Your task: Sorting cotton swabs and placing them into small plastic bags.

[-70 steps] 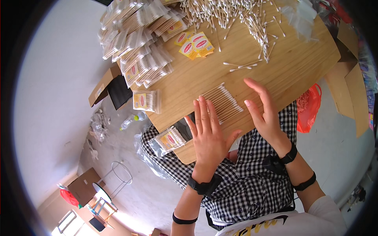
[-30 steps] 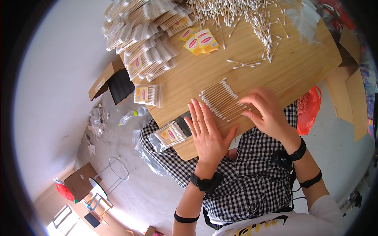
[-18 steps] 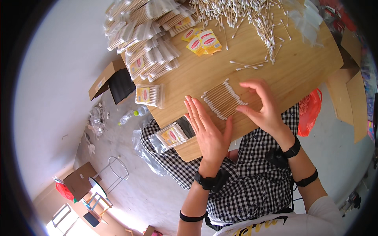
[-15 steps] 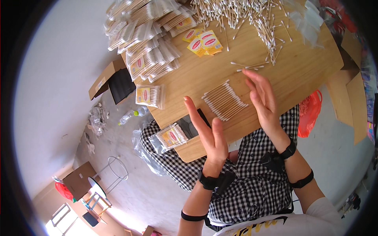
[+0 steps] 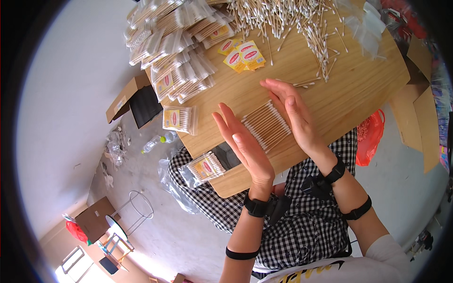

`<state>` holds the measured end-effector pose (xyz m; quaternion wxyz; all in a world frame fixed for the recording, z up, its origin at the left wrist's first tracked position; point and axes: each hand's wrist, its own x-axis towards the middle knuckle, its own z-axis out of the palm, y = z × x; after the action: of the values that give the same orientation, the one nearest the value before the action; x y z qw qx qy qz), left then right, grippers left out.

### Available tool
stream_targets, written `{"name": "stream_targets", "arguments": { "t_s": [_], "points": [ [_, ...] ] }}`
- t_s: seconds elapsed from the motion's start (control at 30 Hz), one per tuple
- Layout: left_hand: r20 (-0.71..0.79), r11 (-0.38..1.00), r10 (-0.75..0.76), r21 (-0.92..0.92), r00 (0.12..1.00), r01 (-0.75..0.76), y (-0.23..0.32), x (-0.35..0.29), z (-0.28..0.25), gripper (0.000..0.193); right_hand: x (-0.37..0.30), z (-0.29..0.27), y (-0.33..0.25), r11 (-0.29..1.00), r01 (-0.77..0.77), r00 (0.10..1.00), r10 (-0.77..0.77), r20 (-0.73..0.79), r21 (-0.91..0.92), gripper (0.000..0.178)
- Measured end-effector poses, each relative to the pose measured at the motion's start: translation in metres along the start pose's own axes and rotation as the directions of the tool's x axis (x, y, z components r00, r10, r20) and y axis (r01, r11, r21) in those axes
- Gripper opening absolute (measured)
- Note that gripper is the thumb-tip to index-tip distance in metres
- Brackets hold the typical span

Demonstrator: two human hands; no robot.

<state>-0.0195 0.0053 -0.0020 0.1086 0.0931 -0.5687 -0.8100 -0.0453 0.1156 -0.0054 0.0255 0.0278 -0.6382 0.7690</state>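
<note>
My left hand (image 5: 249, 153) is up on its edge now, palm turned toward the row of cotton swabs (image 5: 266, 126), where about two seconds ago it was spread palm-down at the row's left end. Its fingers are straight and held loosely together, the thumb apart from them, with nothing gripped. My right hand (image 5: 300, 121) has changed more: a second ago its fingers and thumb were bent at the right-hand tips, and half a second ago it stood upright off to the right; now it has come in and leans along that end, fingers out long, open and empty. I can't tell whether either palm touches the tips. The row lies flat on the desk (image 5: 349, 104) between my two hands, its sticks side by side, and the right ends that jutted out unevenly before now run in a straighter line. My right fingertips now cover part of the small group of loose swabs (image 5: 306, 83) beyond the row, which showed whole earlier. The rest has stayed put: the filled bag (image 5: 206, 167) at the desk's near edge, the second filled bag (image 5: 181, 119) farther up, the yellow cards (image 5: 244, 56) and the big pile of packed bags (image 5: 172, 47).
</note>
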Motion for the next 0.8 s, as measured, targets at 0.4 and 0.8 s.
{"name": "stream_targets", "arguments": {
  "t_s": [0.4, 0.8],
  "points": [
    [0.149, 0.993, -0.063, 0.112, 0.987, 0.046, 0.010, -0.010, -0.014, 0.078, -0.032, -0.002, 0.001, 0.990, -0.019, 0.998, 0.027, -0.051, 0.143, 0.063],
    [0.412, 0.658, 0.119, 0.648, 0.904, -0.382, 0.026, -0.016, -0.033, 0.086, -0.043, -0.029, -0.011, 0.982, 0.091, 0.988, -0.110, -0.112, -0.167, 0.059]
  ]
}}
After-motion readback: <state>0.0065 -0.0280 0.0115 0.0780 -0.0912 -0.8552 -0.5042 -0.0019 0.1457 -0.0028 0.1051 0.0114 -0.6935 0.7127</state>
